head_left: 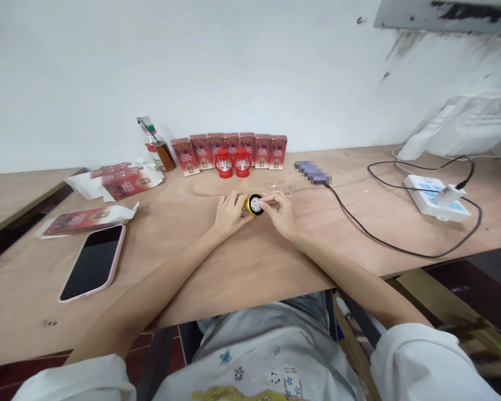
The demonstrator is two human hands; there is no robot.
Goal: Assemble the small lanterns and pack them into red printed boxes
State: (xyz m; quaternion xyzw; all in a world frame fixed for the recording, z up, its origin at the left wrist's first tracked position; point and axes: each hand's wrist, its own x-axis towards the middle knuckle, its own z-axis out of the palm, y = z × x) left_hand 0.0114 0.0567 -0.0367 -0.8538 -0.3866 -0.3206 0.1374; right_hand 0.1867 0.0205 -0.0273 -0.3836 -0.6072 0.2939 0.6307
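My left hand (230,213) is wrapped round a small gold lantern (247,205) lying on its side just above or on the table; I cannot tell which. Its round base faces me, with a black ring and a white disc (256,206) inside. The fingertips of my right hand (280,213) are pinched together at the right edge of that disc. Thin bent wire pieces (284,187) lie just beyond my right hand. Two red mini lanterns (232,162) stand upright side by side behind my hands.
Several red printed boxes (231,143) stand along the wall, beside a bottle (161,153). Flattened boxes (125,181) and a phone (94,262) lie at left. A cabled device (313,172) lies at right, its black cable (376,239) looping near a white power strip (434,197).
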